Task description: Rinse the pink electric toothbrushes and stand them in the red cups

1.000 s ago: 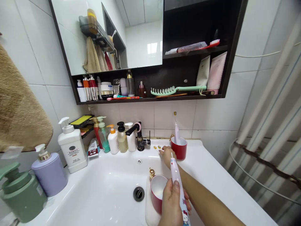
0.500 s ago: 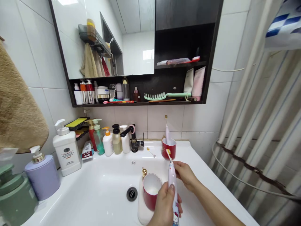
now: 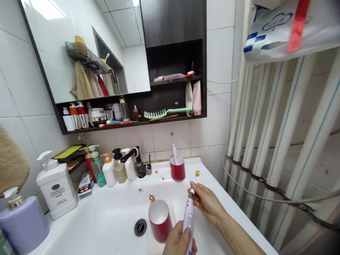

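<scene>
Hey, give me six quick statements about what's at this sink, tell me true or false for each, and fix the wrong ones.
1. The right hand pinches a brush head at the tip of the toothbrush handle. True.
2. No hand holds the toothbrush handle. False: the left hand grips it.
3. A second brush head lies between the faucet and the back red cup. True.
4. The back red cup has nothing in it. False: another toothbrush stands in it.
5. A green hairbrush lies on the cabinet's lower shelf. True.
6. Only one cup is in view. False: the front red cup stands nearer the left hand.
</scene>
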Demonstrator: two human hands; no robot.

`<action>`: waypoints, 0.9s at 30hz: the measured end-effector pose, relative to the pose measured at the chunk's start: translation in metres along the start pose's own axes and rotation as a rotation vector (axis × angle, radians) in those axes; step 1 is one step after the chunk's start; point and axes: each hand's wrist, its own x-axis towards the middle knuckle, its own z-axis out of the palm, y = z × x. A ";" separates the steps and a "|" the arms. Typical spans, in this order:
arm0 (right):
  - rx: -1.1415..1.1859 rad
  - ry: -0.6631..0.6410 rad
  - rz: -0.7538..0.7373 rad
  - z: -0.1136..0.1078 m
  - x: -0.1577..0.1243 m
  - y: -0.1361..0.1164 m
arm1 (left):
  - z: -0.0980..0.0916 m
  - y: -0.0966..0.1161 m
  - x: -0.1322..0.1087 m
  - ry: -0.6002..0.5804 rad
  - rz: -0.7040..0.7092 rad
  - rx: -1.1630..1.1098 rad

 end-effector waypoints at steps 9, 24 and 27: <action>-0.138 0.056 -0.067 0.003 0.003 0.004 | -0.005 -0.004 0.003 -0.068 -0.013 0.006; -0.216 -0.058 -0.089 0.005 0.003 0.005 | -0.010 0.000 0.002 -0.157 -0.009 -0.147; -0.247 -0.065 -0.079 0.008 0.002 0.008 | -0.010 0.001 0.001 -0.158 -0.009 -0.181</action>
